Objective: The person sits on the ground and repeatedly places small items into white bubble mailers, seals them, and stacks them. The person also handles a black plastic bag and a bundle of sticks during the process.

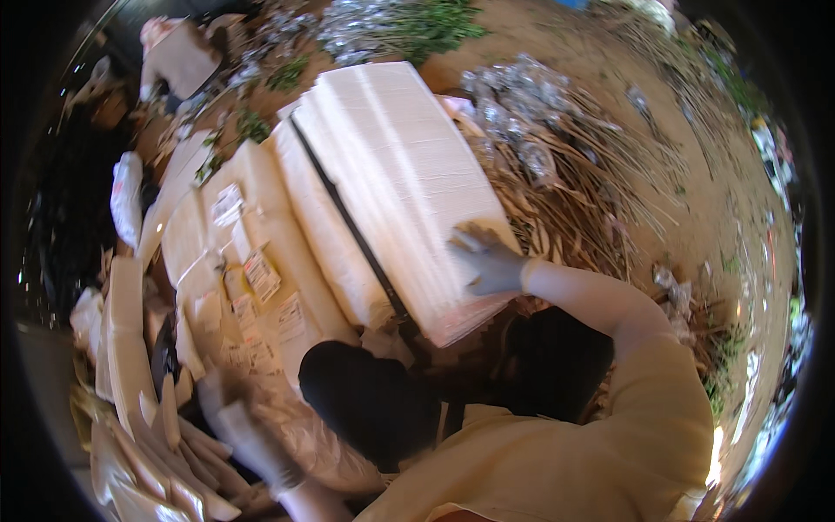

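Observation:
My right hand, in a grey-coated glove, lies flat with fingers apart on a tall stack of thin white sheets. The stack's near corner looks pinkish, and whether the sheets are paper or foam I cannot tell. Along the stack's left side runs a dark bar or strap. My left hand, also gloved, is blurred at the lower left, beside a wrapped pale bundle with several printed labels on it. Its fingers are too smeared to show whether they hold anything.
Cut stems with clear plastic-wrapped heads lie right of the stack. More wrapped bunches with green leaves lie beyond it. Folded pale sheets crowd the lower left. Another person bends down at the upper left. Bare ground shows on the right.

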The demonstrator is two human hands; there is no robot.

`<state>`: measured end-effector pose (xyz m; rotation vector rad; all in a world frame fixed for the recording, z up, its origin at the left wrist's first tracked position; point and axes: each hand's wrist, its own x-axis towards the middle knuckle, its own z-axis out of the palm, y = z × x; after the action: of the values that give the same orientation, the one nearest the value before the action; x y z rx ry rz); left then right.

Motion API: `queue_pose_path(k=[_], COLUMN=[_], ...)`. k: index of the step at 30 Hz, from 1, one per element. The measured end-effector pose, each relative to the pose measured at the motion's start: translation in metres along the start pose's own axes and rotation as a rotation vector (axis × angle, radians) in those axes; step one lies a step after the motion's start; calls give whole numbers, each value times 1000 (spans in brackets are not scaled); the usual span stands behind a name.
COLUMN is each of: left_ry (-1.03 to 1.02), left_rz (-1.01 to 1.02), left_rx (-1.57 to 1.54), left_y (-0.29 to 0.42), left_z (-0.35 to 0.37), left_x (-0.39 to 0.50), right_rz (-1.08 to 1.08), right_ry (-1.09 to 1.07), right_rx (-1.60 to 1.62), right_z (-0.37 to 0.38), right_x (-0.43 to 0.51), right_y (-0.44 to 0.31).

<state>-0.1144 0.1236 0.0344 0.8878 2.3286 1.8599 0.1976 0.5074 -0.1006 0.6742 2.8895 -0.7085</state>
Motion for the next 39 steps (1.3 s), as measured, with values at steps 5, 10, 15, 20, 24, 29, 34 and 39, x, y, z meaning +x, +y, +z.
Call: queue_pose_path(k=[5,10,15,20,24,29,34,39], left_ry=[-975,-1119,-958,-867,-987,-1157,-1258,-1420], left_rz=[673,945,893,908,790,725,832,864], left_rx=[181,513,841,784,883,879,861,796], left_y=[24,0,-40,-45,-30,-29,-33,-36], left_z=[255,398,412,390,365,347,349,339], left_x=[-17,-3,17,0,-6,-3,2,24], right_rz=[-269,-423,-94,261,310,123,481,496], right_ry=[109,-43,495,588,678,652,470,653], right_rx=[-242,104,526,1282,764,795,156,-330], right_z=[22,-3,-33,-29,-16,-19,-37,11], right_x=[14,-4,18,145,237,205,225,322], right_y=[-6,5,107,129,73,92,240,278])
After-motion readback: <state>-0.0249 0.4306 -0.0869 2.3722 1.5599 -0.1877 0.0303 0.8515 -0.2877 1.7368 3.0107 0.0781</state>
